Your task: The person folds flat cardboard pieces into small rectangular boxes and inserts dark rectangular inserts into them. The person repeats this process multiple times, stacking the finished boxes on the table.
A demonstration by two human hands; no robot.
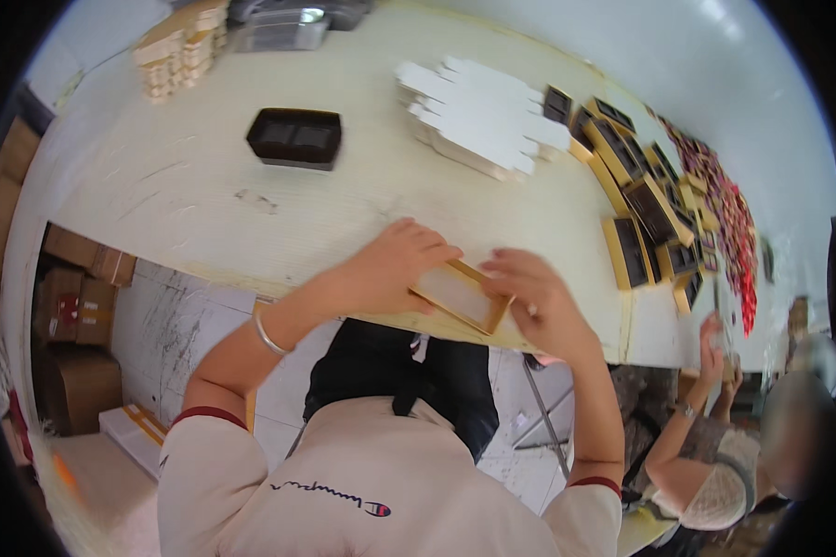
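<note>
Nearest my lens is the cream shirt on my own shoulders, filling the six o'clock edge, with both forearms rising from it toward the middle of the view.

The biggest thing beyond that is the pale work table, running from nine o'clock across to three. At its near edge, dead centre, I have the small gold-edged box with a pale inside, tilted, held between my two hands. My left hand lies curled over the box's left end, fingers half closed and pressing on its rim; a silver bangle sits on that wrist. My right hand is cupped round the box's right end, fingers bent and gripping the side, though motion blur hides exactly how tight.

At one o'clock from the box lies a fanned stack of white flat cartons. Further round at two o'clock is a crowd of gold boxes with dark inserts, and beyond them, along the table's far side, a strip of red wrapped pieces. At eleven o'clock stands a black plastic tray, well apart from my hands, and past it a pile of tan boxes.

At nine o'clock, under the table, brown cardboard cartons are stacked. At four o'clock another person in a hairnet has both hands raised to the table edge.
</note>
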